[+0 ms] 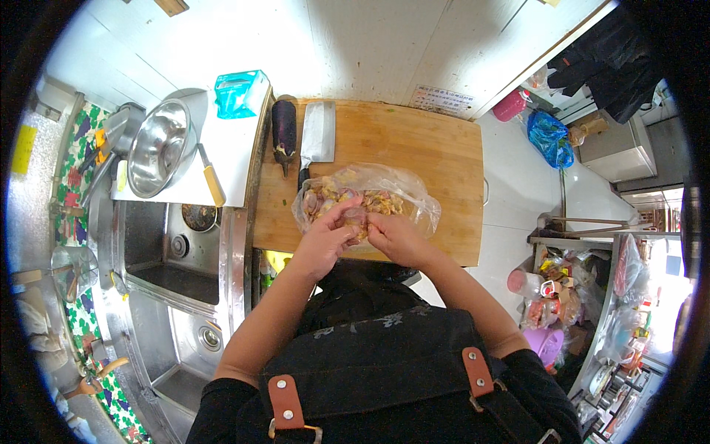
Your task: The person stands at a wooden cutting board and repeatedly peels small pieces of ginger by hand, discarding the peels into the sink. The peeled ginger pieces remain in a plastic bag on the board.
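Observation:
A clear plastic bag (421, 196) lies at the front of the wooden cutting board (444, 148), bulging with yellowish and pinkish pieces that look like raw meat (384, 201). At the near side of the bag, my left hand (329, 237) curls its fingers and thumb around the plastic and the pieces under it. Close beside it, my right hand (397, 238) is closed in a pinch on the bag's near edge. A cleaver (318, 132) lies flat behind the bag, its dark handle partly hidden by the plastic. Left of the cleaver rests a dark purple eggplant (284, 129).
On the white counter at left are a steel bowl (159, 148), a knife with a yellow handle (212, 181) and a teal package (238, 95). Below it sits a steel double sink (174, 285). A shelf with bagged goods (562, 288) stands at right; a blue bag (549, 140) lies farther back.

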The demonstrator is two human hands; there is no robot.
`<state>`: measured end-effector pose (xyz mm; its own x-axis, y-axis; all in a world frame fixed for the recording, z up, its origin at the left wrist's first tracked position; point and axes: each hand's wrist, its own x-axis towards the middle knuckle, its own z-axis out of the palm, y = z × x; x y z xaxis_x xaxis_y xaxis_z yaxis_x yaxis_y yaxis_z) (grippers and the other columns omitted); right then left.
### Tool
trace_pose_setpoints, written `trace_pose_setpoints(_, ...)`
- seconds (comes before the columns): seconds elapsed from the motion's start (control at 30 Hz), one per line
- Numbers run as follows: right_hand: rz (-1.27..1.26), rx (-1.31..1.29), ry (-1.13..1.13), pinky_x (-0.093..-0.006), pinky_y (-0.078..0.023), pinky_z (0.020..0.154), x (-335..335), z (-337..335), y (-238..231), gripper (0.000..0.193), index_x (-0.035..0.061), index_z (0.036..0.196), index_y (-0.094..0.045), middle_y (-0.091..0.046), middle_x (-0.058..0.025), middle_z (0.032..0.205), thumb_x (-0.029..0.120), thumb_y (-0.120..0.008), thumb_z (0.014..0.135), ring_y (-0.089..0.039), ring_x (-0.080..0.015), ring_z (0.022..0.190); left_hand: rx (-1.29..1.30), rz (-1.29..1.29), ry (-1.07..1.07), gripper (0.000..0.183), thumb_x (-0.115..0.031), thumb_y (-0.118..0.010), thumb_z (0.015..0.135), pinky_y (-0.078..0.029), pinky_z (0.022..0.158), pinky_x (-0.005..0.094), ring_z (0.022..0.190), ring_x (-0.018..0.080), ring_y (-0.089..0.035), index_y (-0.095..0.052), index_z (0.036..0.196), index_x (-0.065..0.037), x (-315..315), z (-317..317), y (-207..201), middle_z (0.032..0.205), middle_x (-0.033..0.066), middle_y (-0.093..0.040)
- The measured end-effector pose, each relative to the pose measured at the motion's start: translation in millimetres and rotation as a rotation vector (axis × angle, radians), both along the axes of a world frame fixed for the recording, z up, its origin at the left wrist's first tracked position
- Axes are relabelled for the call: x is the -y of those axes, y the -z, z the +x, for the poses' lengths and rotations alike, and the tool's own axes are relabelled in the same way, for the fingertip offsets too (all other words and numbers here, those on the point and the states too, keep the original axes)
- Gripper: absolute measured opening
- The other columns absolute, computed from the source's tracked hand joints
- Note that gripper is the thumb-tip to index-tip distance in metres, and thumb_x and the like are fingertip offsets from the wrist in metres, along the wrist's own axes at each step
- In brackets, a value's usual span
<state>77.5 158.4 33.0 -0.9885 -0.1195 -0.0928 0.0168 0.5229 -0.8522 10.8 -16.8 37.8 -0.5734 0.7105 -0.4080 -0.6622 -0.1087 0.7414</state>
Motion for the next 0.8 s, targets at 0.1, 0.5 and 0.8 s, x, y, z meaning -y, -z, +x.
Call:
trace_pose_setpoints(0.1, 0.23, 0.008, 0.007, -0.0475, -0.042, 0.064, -7.1, -1.4, 1.3, 0.02, 0.0035, 0.085, -0.048, -0.056, -0.0217, 0.078, 0.022, -0.044, 0.089, -0.054, -0.0425, 0.075, 0.153, 0.166, -0.055, 0.055, 0.005, -0.051, 0.081, -0.043, 0.084, 0.0273, 0.096, 0.0143, -0.053, -0.041, 0.134, -0.005, 9.5, -4.7, 2.6, 0.114, 0.004, -0.053)
trace_pose_setpoints(0.5, 0.107, 0.02, 0.204, -0.0397, -0.045, 0.064, -10.0, 0.6, 9.6, 0.015, 0.0055, 0.082, -0.059, -0.06, -0.0168, 0.076, 0.009, -0.045, 0.079, -0.058, -0.0335, 0.071, -0.426, -0.293, -0.002, 0.065, 0.005, -0.055, 0.077, -0.041, 0.09, 0.0269, 0.105, 0.0146, -0.049, -0.036, 0.138, -0.008, 11.1, -3.5, 1.7, 0.121, 0.0086, -0.049)
trace_pose_setpoints(0.8, 0.223, 0.102, 0.221, -0.0416, -0.044, 0.06, -8.2, -2.6, -0.5, 0.021, 0.0044, 0.074, -0.058, -0.06, -0.0161, 0.073, 0.021, -0.049, 0.084, -0.057, -0.0343, 0.069, -0.505, -0.422, 0.049, 0.068, 0.003, -0.059, 0.077, -0.043, 0.081, 0.0256, 0.091, 0.0132, -0.054, -0.032, 0.138, -0.007, 12.9, -6.0, 15.3, 0.106, 0.0117, -0.058)
